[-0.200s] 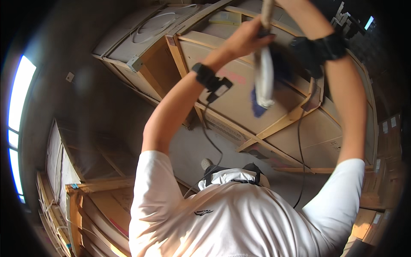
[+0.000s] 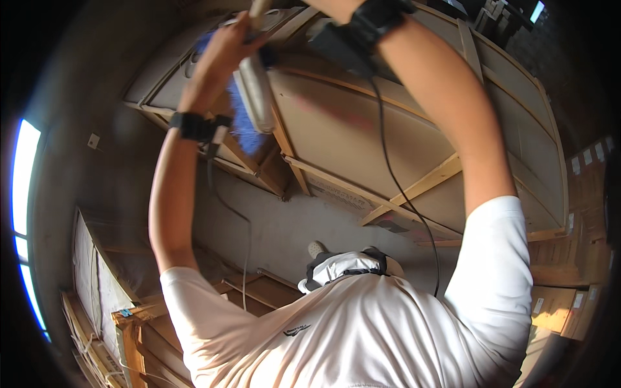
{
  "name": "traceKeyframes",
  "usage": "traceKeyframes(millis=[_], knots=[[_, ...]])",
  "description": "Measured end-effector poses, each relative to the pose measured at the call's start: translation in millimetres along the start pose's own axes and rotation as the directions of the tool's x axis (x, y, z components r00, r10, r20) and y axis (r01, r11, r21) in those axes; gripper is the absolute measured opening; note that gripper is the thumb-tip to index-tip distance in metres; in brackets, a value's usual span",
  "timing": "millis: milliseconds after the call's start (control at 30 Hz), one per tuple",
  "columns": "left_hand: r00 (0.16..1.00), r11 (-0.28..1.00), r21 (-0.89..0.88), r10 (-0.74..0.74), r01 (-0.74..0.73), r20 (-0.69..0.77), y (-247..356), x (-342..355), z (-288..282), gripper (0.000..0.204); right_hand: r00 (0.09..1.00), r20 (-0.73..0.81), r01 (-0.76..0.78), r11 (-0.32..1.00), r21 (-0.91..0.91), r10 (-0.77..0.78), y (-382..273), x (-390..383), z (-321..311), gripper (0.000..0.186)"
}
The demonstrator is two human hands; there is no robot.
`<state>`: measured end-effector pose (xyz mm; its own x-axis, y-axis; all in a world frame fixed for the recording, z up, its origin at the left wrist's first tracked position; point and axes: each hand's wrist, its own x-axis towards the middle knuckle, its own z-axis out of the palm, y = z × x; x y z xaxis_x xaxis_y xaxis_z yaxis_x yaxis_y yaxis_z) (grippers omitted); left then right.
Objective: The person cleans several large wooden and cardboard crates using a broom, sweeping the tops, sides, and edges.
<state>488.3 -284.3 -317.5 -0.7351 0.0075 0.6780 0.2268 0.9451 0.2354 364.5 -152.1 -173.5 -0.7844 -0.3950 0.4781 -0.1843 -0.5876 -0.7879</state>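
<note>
Our left hand [image 2: 223, 55] wraps its fingers tight around the broom [image 2: 253, 90], now further left at the top of the frame. Our right hand is cut off, so we cannot tell its fingers

A large flat beige package in a wooden crate frame [image 2: 388, 129] fills the middle; brown cardboard boxes with small white labels [image 2: 582, 161] stack at right.

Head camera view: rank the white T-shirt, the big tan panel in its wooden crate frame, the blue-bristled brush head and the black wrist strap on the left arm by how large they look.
1. White T-shirt, though nearness to the camera inflates it.
2. Tan panel in its wooden crate frame; close to the shirt, so that order is unsure.
3. Blue-bristled brush head.
4. Black wrist strap.
</note>
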Motion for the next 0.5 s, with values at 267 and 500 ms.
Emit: traceKeyframes(millis=[267, 500], knots=[[0.99, 0.99, 0.037, 0.137, -0.136, -0.033, 27, 22, -46, 0.033, 0.997, 0.072, -0.002, 0.977, 0.215, -0.014, -37, -1, 31, 0.041], [0.9, 0.756, -0.49, 0.337, -0.434, -0.276, 210, 133, 87, 0.043, 0.985, -0.035, 0.141, 0.899, -0.414, -0.171, -207, -18, -86, 0.042]])
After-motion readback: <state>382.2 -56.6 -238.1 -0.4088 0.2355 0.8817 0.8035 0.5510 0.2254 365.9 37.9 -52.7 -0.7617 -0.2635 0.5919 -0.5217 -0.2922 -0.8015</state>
